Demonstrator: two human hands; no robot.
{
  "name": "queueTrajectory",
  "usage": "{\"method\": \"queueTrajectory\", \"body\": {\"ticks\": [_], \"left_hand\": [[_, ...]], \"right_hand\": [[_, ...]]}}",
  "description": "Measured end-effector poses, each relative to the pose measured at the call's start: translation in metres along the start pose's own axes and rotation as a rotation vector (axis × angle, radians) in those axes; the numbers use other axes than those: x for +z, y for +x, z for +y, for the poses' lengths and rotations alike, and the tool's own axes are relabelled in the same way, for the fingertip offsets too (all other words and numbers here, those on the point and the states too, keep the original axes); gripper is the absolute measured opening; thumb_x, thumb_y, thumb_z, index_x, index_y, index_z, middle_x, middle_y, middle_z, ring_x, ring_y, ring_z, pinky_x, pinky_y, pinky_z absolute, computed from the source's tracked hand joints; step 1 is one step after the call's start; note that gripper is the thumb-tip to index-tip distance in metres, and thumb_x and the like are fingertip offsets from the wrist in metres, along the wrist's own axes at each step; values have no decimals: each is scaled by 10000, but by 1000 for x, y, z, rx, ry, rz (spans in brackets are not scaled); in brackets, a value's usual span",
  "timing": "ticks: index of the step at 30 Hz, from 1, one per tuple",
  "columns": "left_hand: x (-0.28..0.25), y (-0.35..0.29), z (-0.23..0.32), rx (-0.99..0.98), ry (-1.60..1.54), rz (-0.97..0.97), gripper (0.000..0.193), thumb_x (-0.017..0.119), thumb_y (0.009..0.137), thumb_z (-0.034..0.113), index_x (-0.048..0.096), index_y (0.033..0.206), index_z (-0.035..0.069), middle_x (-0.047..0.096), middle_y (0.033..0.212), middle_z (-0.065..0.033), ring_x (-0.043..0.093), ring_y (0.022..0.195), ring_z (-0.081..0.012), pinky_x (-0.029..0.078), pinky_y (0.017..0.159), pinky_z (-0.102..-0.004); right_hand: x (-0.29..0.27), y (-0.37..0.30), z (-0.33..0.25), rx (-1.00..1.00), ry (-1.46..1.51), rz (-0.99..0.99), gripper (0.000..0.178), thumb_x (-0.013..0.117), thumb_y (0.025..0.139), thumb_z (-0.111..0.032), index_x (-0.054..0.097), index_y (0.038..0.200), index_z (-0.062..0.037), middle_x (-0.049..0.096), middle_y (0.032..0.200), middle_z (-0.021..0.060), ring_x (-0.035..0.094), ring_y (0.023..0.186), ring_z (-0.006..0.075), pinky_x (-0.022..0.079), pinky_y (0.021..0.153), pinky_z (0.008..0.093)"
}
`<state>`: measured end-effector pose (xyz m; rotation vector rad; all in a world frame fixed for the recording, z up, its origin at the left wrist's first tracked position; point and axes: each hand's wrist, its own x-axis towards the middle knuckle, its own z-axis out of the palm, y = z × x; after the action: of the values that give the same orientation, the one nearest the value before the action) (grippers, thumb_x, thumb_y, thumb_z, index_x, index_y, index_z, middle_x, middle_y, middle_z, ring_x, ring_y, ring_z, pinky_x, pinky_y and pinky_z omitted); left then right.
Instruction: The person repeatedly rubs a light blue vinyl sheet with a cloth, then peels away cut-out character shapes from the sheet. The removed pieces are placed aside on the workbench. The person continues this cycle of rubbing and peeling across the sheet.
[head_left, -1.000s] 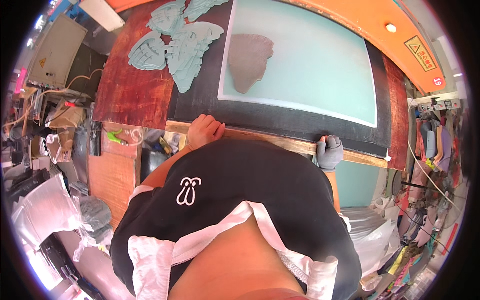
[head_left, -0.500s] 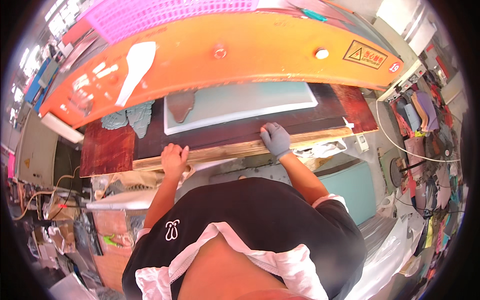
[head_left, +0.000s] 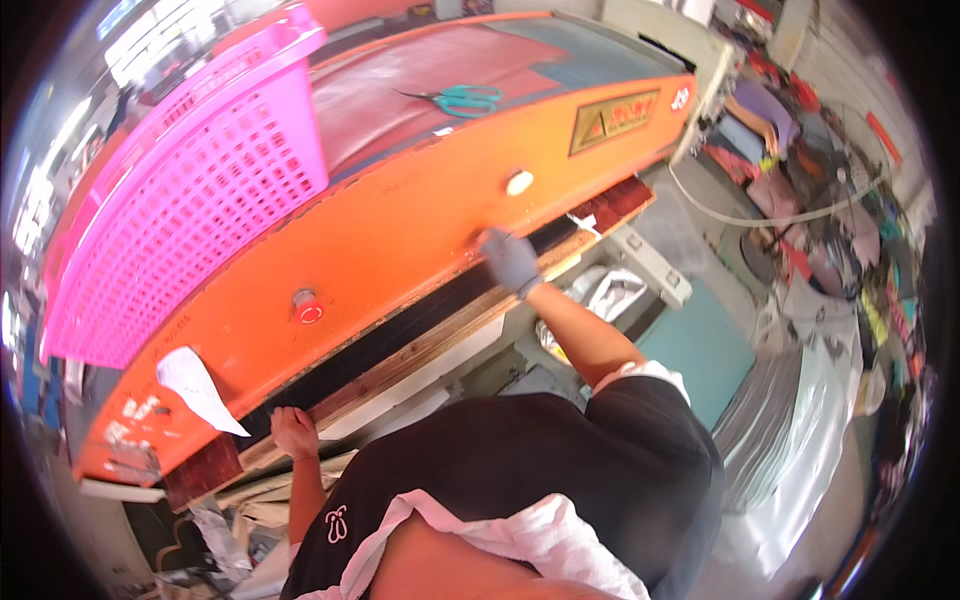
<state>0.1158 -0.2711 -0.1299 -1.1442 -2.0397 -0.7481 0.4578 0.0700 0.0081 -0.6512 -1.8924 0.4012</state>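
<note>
My bare left hand (head_left: 295,432) is at the front edge of a wooden board (head_left: 400,365) with a black top, its fingers curled in against that edge. My right hand (head_left: 510,262), in a grey glove, is raised in front of the lower part of an orange machine beam (head_left: 400,230). It is smeared by motion, so its fingers are hard to make out. Above it on the beam sits a white button (head_left: 519,182); a red push button (head_left: 309,307) lies farther left. The beam hides most of the board's top.
On top of the machine stand a pink plastic basket (head_left: 200,190) and scissors with teal handles (head_left: 466,98). A white paper strip (head_left: 195,385) hangs on the beam's left part. Coloured material scraps (head_left: 770,130) lie in a heap at the right, with a pale hose (head_left: 760,215) before them.
The view has swung round to the right. My right hand has risen from the board's edge toward the beam; my left stays at the edge. The sheet and grey pieces on the board are now hidden.
</note>
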Motion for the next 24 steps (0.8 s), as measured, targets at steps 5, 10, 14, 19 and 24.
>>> {"method": "queueTrajectory", "body": {"ticks": [5,10,14,19,24], "left_hand": [[-14,-13,-5,-8,21,-84,196,465,834,164,463,689,32,475,761,-161,487,741,-375,399,643,-479],[-7,-5,-3,18,22,-69,191,490,828,165,462,697,30,478,766,-163,491,751,-379,404,656,-477],[-2,3,-11,-11,-65,-71,217,545,815,165,466,675,19,476,737,-170,493,744,-379,401,661,-477],[-7,8,-14,-119,-211,-128,270,596,804,167,471,640,-8,477,688,-181,494,733,-381,392,672,-476],[-42,-16,10,-88,-190,-144,276,611,794,178,479,626,5,470,636,-180,485,698,-385,394,661,-483]], "right_hand": [[61,-72,-24,-368,-375,-447,259,554,809,-326,615,694,-102,566,696,113,556,651,312,451,609,434],[69,-69,-31,-315,-308,-509,299,561,808,-354,622,670,-96,573,716,117,563,693,312,441,640,437],[65,-67,-35,-294,-434,-555,339,499,852,-380,666,762,-100,599,797,107,582,775,281,455,691,415],[63,-66,-36,-223,-441,-559,359,484,850,-366,680,727,-93,607,793,113,588,792,274,458,743,411],[47,-95,-40,-262,-495,-492,342,489,825,-345,681,665,-111,614,724,94,602,762,278,467,673,432]]}}
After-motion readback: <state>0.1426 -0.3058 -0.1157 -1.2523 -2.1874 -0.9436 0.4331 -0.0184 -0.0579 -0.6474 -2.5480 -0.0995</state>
